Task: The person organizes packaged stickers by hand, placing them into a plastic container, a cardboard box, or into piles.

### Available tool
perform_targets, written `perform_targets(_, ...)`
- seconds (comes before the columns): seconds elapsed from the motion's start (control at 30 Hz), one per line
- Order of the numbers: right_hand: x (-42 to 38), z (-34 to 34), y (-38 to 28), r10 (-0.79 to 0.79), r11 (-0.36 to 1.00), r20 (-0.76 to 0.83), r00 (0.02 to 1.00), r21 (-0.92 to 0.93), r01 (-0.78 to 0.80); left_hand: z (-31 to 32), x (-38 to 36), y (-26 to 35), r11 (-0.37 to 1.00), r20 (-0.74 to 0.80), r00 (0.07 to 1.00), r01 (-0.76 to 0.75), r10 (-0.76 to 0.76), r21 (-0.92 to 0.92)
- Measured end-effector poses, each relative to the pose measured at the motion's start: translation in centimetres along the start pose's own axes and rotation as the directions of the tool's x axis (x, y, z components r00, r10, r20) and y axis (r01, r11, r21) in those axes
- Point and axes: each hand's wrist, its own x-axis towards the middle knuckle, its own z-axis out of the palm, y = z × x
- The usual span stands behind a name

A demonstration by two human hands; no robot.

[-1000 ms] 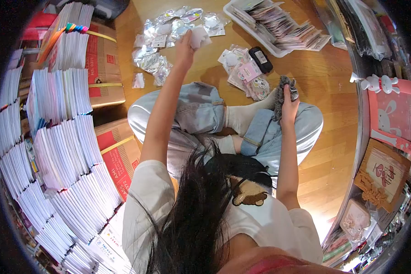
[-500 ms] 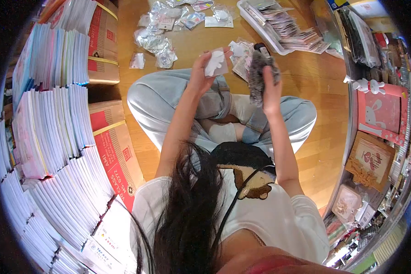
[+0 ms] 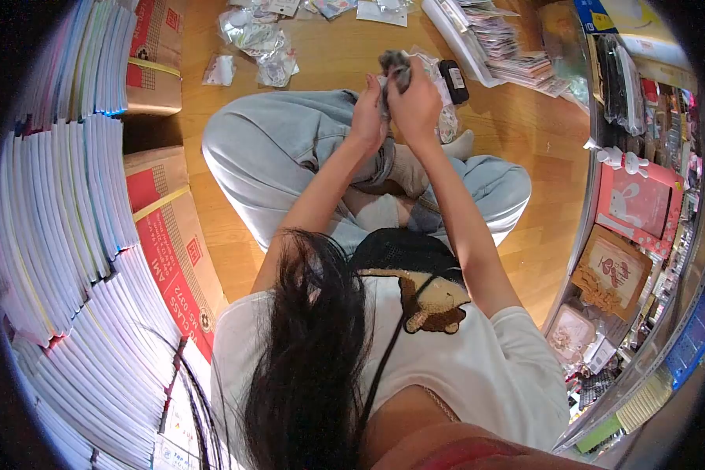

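My right hand (image 3: 417, 106) is closed around a grey, fuzzy cloth (image 3: 397, 69), whose top sticks out above the fingers. My left hand (image 3: 370, 117) meets it from the left, its fingers against the cloth; a small pale piece shows between the hands, mostly hidden. Just right of my hands a black object with a white label (image 3: 453, 81) lies on the floor beside clear plastic packets (image 3: 447, 123).
Several small plastic packets (image 3: 260, 41) lie on the wooden floor ahead. A white tray (image 3: 456, 48) of packed cards stands at the upper right. Stacked books (image 3: 78, 184) and cartons (image 3: 176, 247) line the left; a crowded shelf (image 3: 583, 235) borders the right.
Both hands have come together, the right one moving left and up with the grey cloth, which is now bunched against the left. The black labelled object is now in fuller view.
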Motion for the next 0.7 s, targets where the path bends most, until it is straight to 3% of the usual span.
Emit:
perform_targets(0.03, 0.5, 0.1, -0.2, 0.132, 0.991, 0.033, 0.991, 0.015, -0.132, 0.2, -0.1, 0.3, 1.0, -0.061, 0.998, 0.009, -0.008, 0.005)
perform_targets(0.07, 0.2, 0.6, 0.4, 0.111, 0.974, 0.018, 0.994, 0.199, -0.112, 0.4, 0.0, 0.8, 0.998, -0.049, 0.997, -0.057, 0.058, 0.025)
perform_targets(0.17, -3.1, 1.1, 0.0, 0.021, 0.949, 0.05, 0.999, 0.313, -0.036, -0.6, 1.3, 1.5, 0.984, -0.026, 0.984, -0.175, 0.175, -0.041)
perform_targets(0.2, -3.8, 0.8, -0.6, -0.122, 0.95, 0.079, 0.989, 0.299, 0.093, -0.2, 1.2, 2.1, 0.983, -0.036, 0.991, -0.133, 0.129, -0.128)
perform_targets(0.3, -2.4, 0.5, -0.6, -0.25, 0.965, 0.061, 0.966, 0.099, 0.244, -0.5, 0.4, 2.4, 0.971, 0.192, 0.981, 0.036, 0.011, -0.237)
perform_targets(0.33, -1.7, 0.4, -0.9, -0.297, 0.953, 0.009, 0.955, 0.057, 0.296, -0.5, 0.5, 2.1, 0.964, 0.226, 0.973, 0.015, 0.047, -0.264)
perform_targets(0.43, 1.1, 0.5, -1.2, -0.139, 0.972, -0.038, 0.99, -0.196, 0.129, 0.9, -0.7, 0.9, 0.995, -0.081, 0.993, 0.075, -0.081, -0.07)
perform_targets(0.47, 1.6, 0.5, -1.3, -0.02, 0.982, -0.029, 0.999, -0.191, 0.014, 0.6, -0.5, 0.4, 0.987, -0.081, 0.988, 0.125, -0.133, -0.105)
perform_targets(0.57, 0.3, 1.8, 1.4, -0.067, 0.995, -0.146, 0.987, 0.066, 0.078, -0.5, 0.3, -1.0, 0.987, -0.013, 1.0, -0.019, 0.017, -0.16)
perform_targets(0.6, -0.8, 1.8, 1.7, -0.025, 0.975, -0.113, 0.993, 0.216, 0.049, -0.5, 0.5, -0.7, 0.984, -0.035, 0.998, -0.06, 0.055, -0.169)
perform_targets(0.67, -3.0, 1.3, 1.0, -0.188, 0.956, -0.078, 0.979, 0.212, 0.201, -0.5, 0.7, 0.3, 0.973, -0.083, 0.989, -0.138, 0.125, -0.183)
perform_targets(0.7, -3.7, 1.1, 0.9, -0.266, 0.938, -0.059, 0.962, 0.213, 0.273, -0.6, 0.6, 0.4, 0.976, -0.033, 0.996, -0.084, 0.079, -0.2)
